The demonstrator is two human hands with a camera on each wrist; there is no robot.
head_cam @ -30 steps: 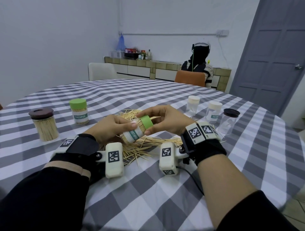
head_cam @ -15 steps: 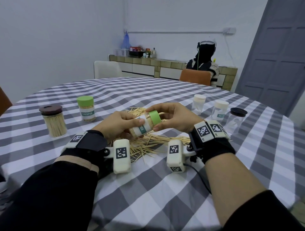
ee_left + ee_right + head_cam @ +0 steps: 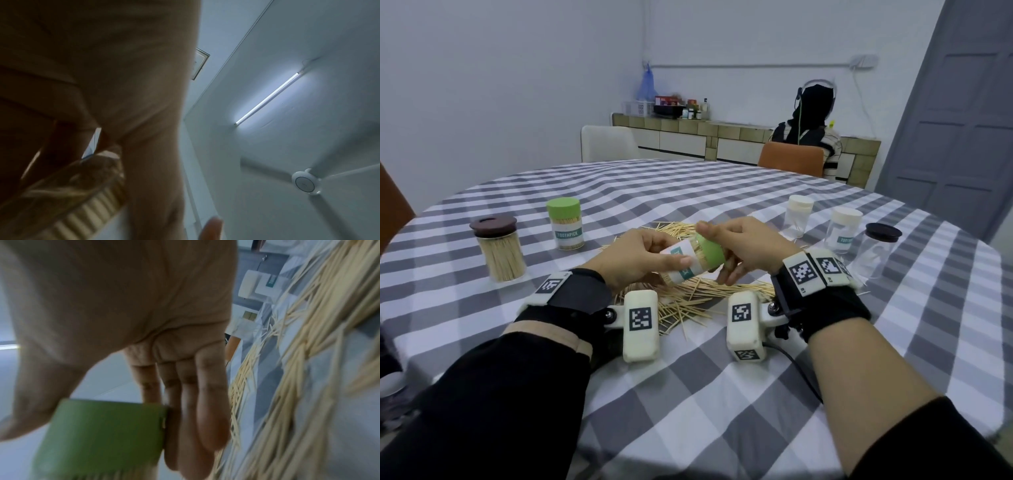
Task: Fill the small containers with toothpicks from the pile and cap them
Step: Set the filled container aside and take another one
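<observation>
**Green cap going onto a full container**

The small container (image 3: 681,265) lay tilted on its side in the air above the toothpick pile (image 3: 688,298), packed with toothpicks. The left hand (image 3: 633,260) was curled round its body, thumb across the label. The right hand (image 3: 739,250) pinched the green cap (image 3: 710,251) between thumb and fingers at the container's mouth. By my reckoning the capping was under way; to do it well, the cap should stay square to the rim while the left hand kept the body from turning, so that no toothpick tip got caught under the edge.

On the tabletop (image 3: 688,394) to the left stood a green-capped container (image 3: 565,224) and a brown-lidded jar (image 3: 498,248), both full of toothpicks. To the right stood two white-capped containers (image 3: 798,216) (image 3: 844,233) and a black-lidded jar (image 3: 876,251), all three looking nearly empty, so most of the filling seemed yet to do.
</observation>
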